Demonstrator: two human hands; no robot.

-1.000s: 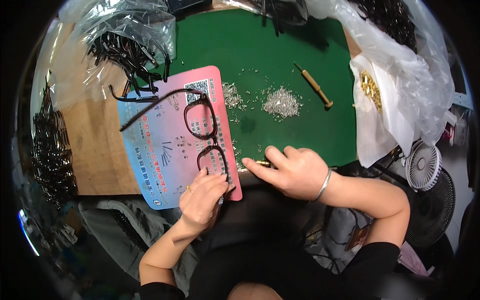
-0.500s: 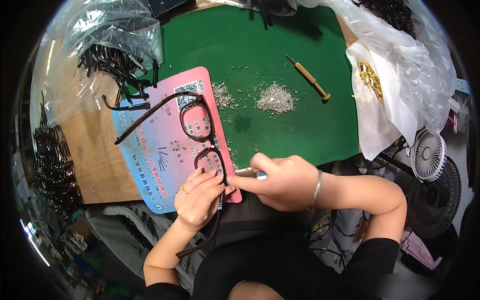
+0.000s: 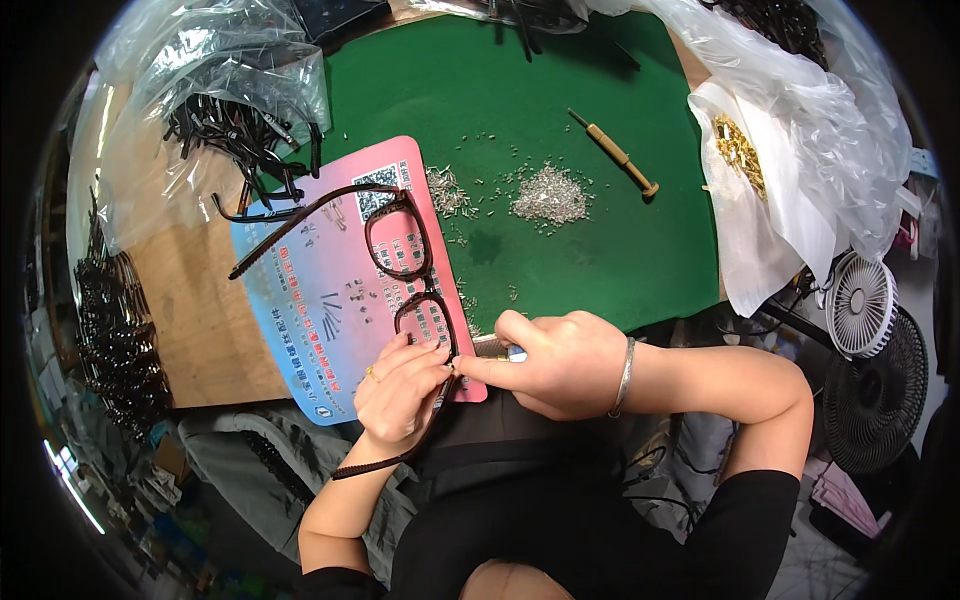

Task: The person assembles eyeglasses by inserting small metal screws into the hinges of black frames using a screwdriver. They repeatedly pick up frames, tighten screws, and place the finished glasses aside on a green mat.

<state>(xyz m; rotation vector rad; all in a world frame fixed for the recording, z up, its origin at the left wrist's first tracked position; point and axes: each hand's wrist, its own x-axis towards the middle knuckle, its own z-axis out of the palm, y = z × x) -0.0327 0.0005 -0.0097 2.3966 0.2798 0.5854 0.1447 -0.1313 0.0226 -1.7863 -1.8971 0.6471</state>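
Observation:
Dark eyeglass frames (image 3: 430, 270) lie partly on a pink-and-blue printed mat (image 3: 290, 340), both temple arms spread out. My left hand (image 3: 400, 390) pinches them at the hinge nearest me, and that temple arm passes under the hand, its tip lying by my left wrist. My right hand (image 3: 560, 365) is closed around a slim screwdriver (image 3: 516, 353), pointed at the same hinge. Most of this tool is hidden by my fingers. Tiny screws (image 3: 330, 318) lie on the mat. Whether a screw sits in the hinge is too small to tell.
A green cloth (image 3: 600, 270) carries a pile of small silver parts (image 3: 550, 195) and a brass screwdriver (image 3: 622, 160). Bags of dark temple arms (image 3: 235, 135) stand at the left. A white bag holds gold parts (image 3: 738, 155). Fans (image 3: 862, 305) stand at the right.
The near temple arm has swung up and left, its tip now by my left wrist. My right hand has shifted slightly left, still at the hinge.

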